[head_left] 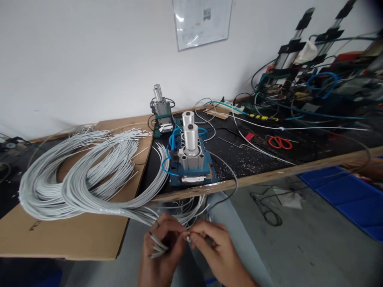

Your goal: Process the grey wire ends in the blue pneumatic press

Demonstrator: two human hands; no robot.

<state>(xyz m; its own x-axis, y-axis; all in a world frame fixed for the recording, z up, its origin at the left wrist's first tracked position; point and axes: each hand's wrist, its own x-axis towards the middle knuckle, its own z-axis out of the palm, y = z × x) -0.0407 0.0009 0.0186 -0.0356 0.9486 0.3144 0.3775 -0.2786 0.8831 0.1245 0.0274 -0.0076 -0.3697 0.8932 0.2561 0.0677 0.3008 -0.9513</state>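
Observation:
In front of the bench edge, my left hand (pixel 164 247) is closed around several thin grey-white cables (pixel 158 246), whose ends poke out at its palm. My right hand (pixel 214 243) meets it fingertip to fingertip, pinching a small whitish cable end (pixel 188 236); its exact form is too small to make out. From the left hand the cables run back to a large coiled bundle of grey cables (pixel 77 195) on a cardboard sheet (pixel 80 235). Just beyond the hands stands a pneumatic press (pixel 191 153) with silver cylinders on a blue base.
A second, smaller press (pixel 161 109) stands near the wall. On the dark bench (pixel 239 167) lie orange-handled scissors (pixel 280 142), a red scrap (pixel 249 136), loose wires and a power strip (pixel 229 105). More machines crowd the right end. A blue bin (pixel 344 199) sits on the floor at right.

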